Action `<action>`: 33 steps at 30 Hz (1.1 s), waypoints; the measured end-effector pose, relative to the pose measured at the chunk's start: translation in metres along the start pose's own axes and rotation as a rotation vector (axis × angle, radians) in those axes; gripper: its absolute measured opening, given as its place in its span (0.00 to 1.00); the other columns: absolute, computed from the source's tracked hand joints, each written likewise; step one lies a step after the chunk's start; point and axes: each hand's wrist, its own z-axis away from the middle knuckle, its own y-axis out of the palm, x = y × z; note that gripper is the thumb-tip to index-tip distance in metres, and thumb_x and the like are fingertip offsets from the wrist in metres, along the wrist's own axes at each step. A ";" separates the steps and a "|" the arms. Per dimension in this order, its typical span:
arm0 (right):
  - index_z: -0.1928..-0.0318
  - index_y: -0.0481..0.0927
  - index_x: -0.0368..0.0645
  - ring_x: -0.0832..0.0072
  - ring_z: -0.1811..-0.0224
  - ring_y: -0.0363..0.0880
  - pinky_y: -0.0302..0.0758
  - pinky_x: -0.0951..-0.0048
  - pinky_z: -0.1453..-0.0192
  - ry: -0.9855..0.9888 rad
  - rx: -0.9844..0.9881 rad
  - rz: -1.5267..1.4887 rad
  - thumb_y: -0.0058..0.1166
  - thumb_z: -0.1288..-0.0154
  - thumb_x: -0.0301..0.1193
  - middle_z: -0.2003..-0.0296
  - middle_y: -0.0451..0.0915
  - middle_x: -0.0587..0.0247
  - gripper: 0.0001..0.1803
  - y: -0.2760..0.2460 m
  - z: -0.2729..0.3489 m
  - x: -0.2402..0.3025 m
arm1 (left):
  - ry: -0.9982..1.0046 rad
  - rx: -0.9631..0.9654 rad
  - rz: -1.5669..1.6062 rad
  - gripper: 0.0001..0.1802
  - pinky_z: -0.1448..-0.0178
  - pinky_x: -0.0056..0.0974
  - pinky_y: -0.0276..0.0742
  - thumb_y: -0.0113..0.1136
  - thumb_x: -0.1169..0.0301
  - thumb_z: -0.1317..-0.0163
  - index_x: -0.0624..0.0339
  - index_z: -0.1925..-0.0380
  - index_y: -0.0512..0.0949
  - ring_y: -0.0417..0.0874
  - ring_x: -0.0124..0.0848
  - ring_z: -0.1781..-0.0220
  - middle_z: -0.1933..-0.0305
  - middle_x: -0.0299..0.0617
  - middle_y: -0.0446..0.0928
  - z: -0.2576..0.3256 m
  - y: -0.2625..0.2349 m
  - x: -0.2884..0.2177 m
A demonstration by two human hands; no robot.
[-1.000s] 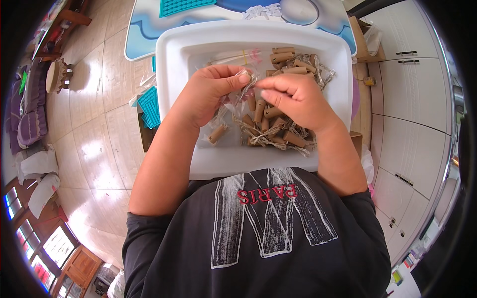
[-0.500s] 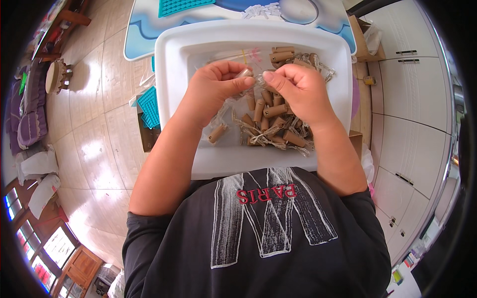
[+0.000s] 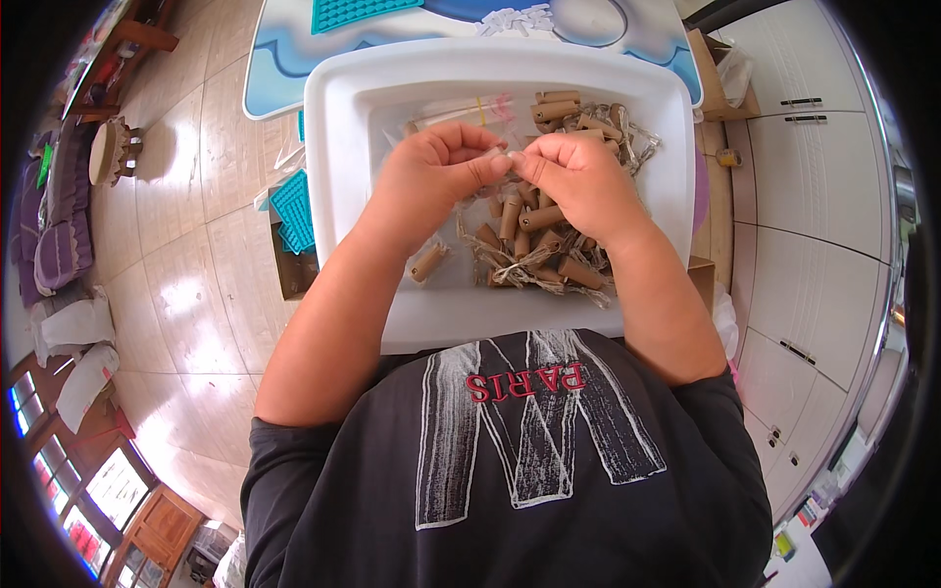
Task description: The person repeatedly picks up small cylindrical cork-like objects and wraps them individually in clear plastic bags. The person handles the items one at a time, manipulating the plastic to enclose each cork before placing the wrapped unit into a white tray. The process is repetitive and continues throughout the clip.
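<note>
**Caller:** Brown rolls [image 3: 534, 240], little tubes tied up with pale string, lie heaped in the white tub [image 3: 338, 196] pressed against your black shirt [image 3: 510, 461]. That's where your work is, right at your belly.

**Spotter:** And one roll [image 3: 428, 262] lies loose, apart from the heap, on the tub floor under your left forearm.

**Caller:** Up to your hands now. Your left hand [image 3: 431, 181] and your right hand [image 3: 578, 181] meet above the heap, thumbs and forefingers tip to tip.

**Spotter:** Your fingers on both hands are curled in and pinched shut on one small clear piece [image 3: 510, 157] between them. It's too small for me to tell what it is.

**Caller:** Agreed, a bit of wrap or string, can't tell. Your other fingers are folded toward the palms, none spread.

**Spotter:** Beyond your knuckles, more rolls [image 3: 559, 106] sit at the far end of the tub, with a clear bag [image 3: 461, 110] lying flat beside them on the left.

**Caller:** Past the tub's far rim you've got the worktop [image 3: 294, 49] with a blue and white cover, a teal studded mat [image 3: 353, 12] on it and a scatter of small white pieces [image 3: 515, 18].

**Spotter:** Down to your left, a second teal mat [image 3: 292, 211] sits low beside the tub, above the tiled floor [image 3: 186, 255]. To your right, white cupboards [image 3: 814, 225].
</note>
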 end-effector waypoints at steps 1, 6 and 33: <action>0.70 0.79 0.36 0.88 0.81 0.61 0.59 0.81 0.78 -0.006 -0.007 0.004 0.55 0.38 0.37 0.85 0.68 0.77 0.14 0.000 -0.001 -0.002 | -0.023 0.014 -0.002 0.13 0.57 0.28 0.74 0.61 0.71 0.43 0.66 0.58 0.75 0.77 0.23 0.63 0.63 0.38 0.78 0.000 -0.001 -0.001; 0.70 0.79 0.37 0.90 0.82 0.56 0.54 0.82 0.80 -0.013 -0.040 -0.150 0.55 0.38 0.37 0.85 0.64 0.80 0.14 0.000 -0.006 -0.014 | -0.101 0.039 0.037 0.14 0.54 0.32 0.77 0.52 0.70 0.36 0.68 0.55 0.74 0.79 0.28 0.60 0.60 0.41 0.78 0.000 -0.003 -0.004; 0.59 0.79 0.40 0.88 0.80 0.64 0.63 0.85 0.75 -0.232 -0.381 -0.004 0.59 0.42 0.31 0.82 0.71 0.74 0.12 0.010 -0.005 -0.006 | -0.019 -0.122 0.340 0.09 0.61 0.27 0.72 0.52 0.69 0.36 0.62 0.62 0.77 0.76 0.20 0.67 0.66 0.35 0.78 -0.003 0.008 0.002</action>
